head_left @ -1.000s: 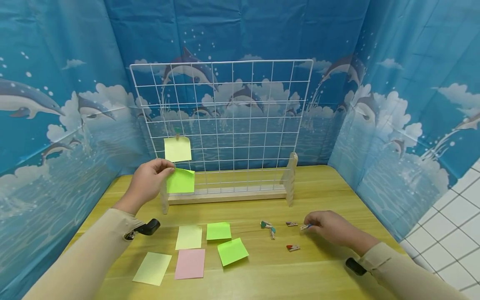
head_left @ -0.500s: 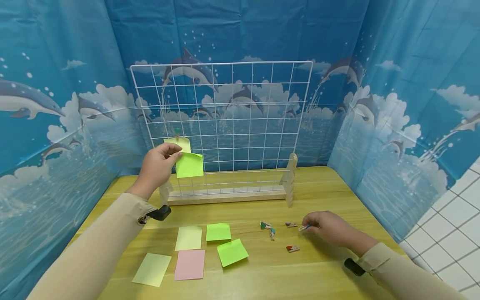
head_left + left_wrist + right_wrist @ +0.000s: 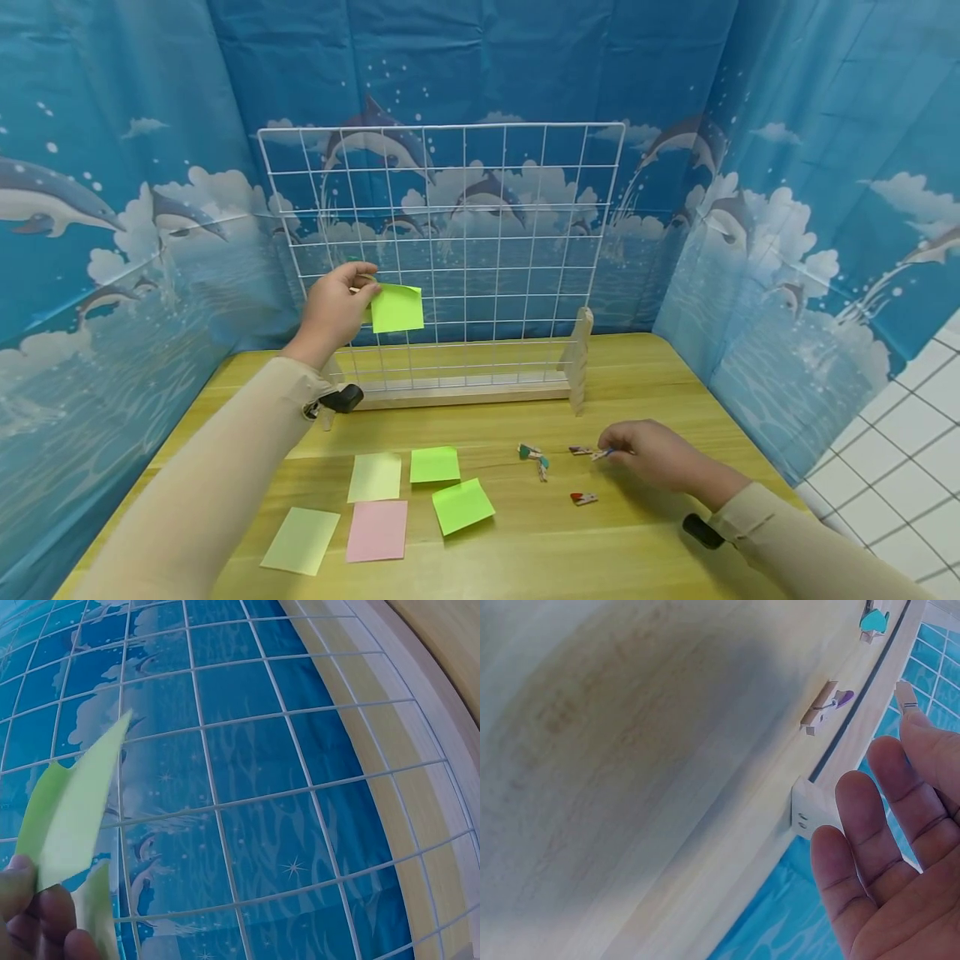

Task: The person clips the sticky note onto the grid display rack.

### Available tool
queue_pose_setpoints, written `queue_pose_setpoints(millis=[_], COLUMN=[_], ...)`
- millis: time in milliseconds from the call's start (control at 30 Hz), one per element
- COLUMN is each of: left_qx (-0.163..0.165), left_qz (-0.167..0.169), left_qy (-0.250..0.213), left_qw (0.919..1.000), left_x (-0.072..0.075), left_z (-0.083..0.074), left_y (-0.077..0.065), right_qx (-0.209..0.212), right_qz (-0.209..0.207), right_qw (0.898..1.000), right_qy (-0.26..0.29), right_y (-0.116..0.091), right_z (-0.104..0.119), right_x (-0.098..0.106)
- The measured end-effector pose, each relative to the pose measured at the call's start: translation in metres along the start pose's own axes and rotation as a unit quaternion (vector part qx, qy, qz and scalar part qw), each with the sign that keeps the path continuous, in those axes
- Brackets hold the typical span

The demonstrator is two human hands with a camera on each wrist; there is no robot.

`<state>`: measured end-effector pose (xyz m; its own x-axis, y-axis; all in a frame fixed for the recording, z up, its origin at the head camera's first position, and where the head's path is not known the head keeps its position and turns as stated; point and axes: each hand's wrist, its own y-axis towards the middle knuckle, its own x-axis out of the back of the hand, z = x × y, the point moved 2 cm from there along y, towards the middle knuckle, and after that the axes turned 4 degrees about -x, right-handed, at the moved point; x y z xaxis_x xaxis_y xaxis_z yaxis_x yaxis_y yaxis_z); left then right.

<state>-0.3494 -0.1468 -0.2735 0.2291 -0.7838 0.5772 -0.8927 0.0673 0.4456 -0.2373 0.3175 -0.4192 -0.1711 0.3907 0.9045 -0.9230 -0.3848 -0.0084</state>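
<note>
My left hand (image 3: 333,308) pinches a bright green sticky note (image 3: 397,308) by its upper left corner, in front of the white wire grid (image 3: 465,208). In the left wrist view the note (image 3: 79,802) bends away from the fingertips. Behind that hand, a pale yellow note (image 3: 96,911) hangs on the grid, mostly hidden in the head view. My right hand (image 3: 656,462) is low over the table's right side, pinching a small wooden clothespin (image 3: 601,455) with a blue decoration. In the right wrist view this clothespin (image 3: 906,696) sticks out past the thumb, its other fingers loosely extended.
Several small clothespins lie on the table, including a red one (image 3: 583,498) and a purple one (image 3: 579,450). Two green notes (image 3: 462,506), two pale yellow notes (image 3: 375,477) and a pink note (image 3: 377,531) lie at the front left. A wooden foot (image 3: 577,362) supports the grid.
My left hand has moved up and to the right with the green note, passing in front of the hanging yellow note. My right hand stays nearly still with the clothespin.
</note>
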Motion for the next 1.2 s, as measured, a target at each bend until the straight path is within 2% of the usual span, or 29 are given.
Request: queue_pose_setpoints(millis=[200, 700, 1200], left_qx=[0.007, 0.028, 0.046], left_qz=[0.001, -0.023, -0.028], left_qy=[-0.005, -0.002, 0.031], left_qw=[1.0, 0.9993, 0.9981], left_x=[-0.004, -0.009, -0.013], left_z=[0.001, 0.002, -0.004], left_y=[0.007, 0.018, 0.019], right_qx=[0.0, 0.001, 0.005], right_qz=[0.001, 0.005, 0.003], right_qw=[1.0, 1.0, 1.0], right_qy=[-0.002, 0.009, 0.005], right_y=[0.002, 0.003, 0.004], right_z=[0.001, 0.003, 0.007], right_x=[-0.001, -0.004, -0.005])
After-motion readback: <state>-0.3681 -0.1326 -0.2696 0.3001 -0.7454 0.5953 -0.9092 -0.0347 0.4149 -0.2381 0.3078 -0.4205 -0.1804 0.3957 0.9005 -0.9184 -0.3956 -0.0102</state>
